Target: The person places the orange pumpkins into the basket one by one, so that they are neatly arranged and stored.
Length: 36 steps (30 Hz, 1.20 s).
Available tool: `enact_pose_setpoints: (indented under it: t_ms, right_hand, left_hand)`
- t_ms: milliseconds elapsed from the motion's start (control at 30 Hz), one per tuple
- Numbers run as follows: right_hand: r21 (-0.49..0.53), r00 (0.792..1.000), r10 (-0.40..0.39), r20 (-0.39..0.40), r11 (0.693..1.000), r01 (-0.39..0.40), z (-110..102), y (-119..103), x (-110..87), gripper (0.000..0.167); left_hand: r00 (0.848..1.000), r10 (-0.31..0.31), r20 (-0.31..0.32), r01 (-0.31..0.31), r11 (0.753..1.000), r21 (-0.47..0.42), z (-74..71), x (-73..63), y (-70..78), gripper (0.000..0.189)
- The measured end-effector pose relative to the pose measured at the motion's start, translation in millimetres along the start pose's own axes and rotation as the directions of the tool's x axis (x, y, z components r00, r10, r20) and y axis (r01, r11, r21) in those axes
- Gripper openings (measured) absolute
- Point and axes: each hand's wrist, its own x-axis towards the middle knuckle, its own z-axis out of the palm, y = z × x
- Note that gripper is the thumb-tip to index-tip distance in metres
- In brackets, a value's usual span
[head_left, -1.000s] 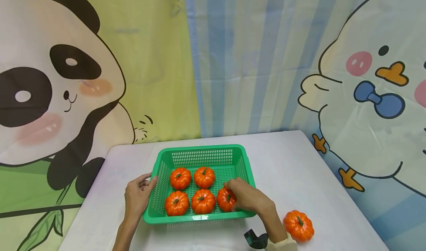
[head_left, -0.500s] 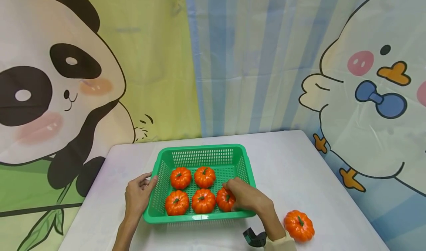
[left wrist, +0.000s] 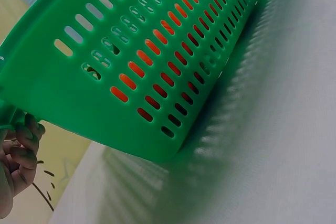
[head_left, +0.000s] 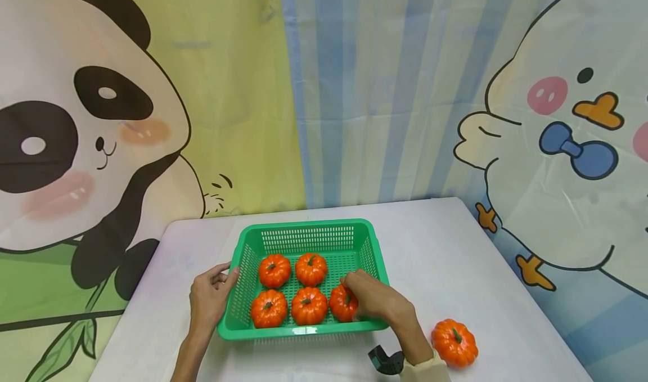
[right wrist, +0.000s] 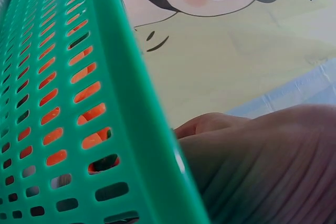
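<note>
A green plastic basket (head_left: 302, 331) with slotted walls stands on the table. Its left rim is pinched by my left hand (head_left: 208, 299); in the left wrist view the curled fingers (left wrist: 26, 145) show at the rim's corner. Reaching over the near right side, my right hand (head_left: 378, 299) holds a small orange pumpkin (head_left: 340, 304) inside the basket; the hand covers its right part. In the right wrist view the basket wall hides the fingertips. Several like pumpkins sit beside it, among them a front middle one (head_left: 309, 308) and a back left one (head_left: 274, 271).
One more orange pumpkin (head_left: 454, 343) lies on the white table (head_left: 435, 247), right of the basket and close to the right forearm. A black wrist device (head_left: 387, 362) is strapped at the right wrist. A printed curtain (head_left: 354, 89) with cartoon animals hangs behind the table.
</note>
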Motion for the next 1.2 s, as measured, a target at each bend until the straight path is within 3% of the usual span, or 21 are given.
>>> enact_pose_setpoints:
  t_ms: [433,567,733,1200]
  right_hand:
    - [0.002,1.000,0.017,-0.016,1.000,-0.017,-0.9,-1.0,-4.8,0.050]
    - [0.021,0.999,0.038,-0.022,0.999,-0.038,-4.7,-4.1,-9.0,0.064]
    - [0.078,0.997,0.066,-0.035,0.995,-0.063,-12.7,-8.3,-17.5,0.081]
    - [0.146,0.981,0.128,-0.148,0.984,-0.106,-42.9,-7.3,-44.9,0.089]
  left_hand:
    - [1.000,0.011,0.001,-0.011,1.000,-0.003,0.9,-1.4,-1.3,0.038]
    - [1.000,0.015,-0.002,-0.015,1.000,0.002,0.4,-0.7,-1.5,0.037]
    - [1.000,0.011,0.000,-0.011,1.000,0.005,0.0,-0.2,-2.0,0.038]
    - [1.000,0.010,0.001,-0.010,1.000,0.008,-1.0,-0.2,-1.8,0.039]
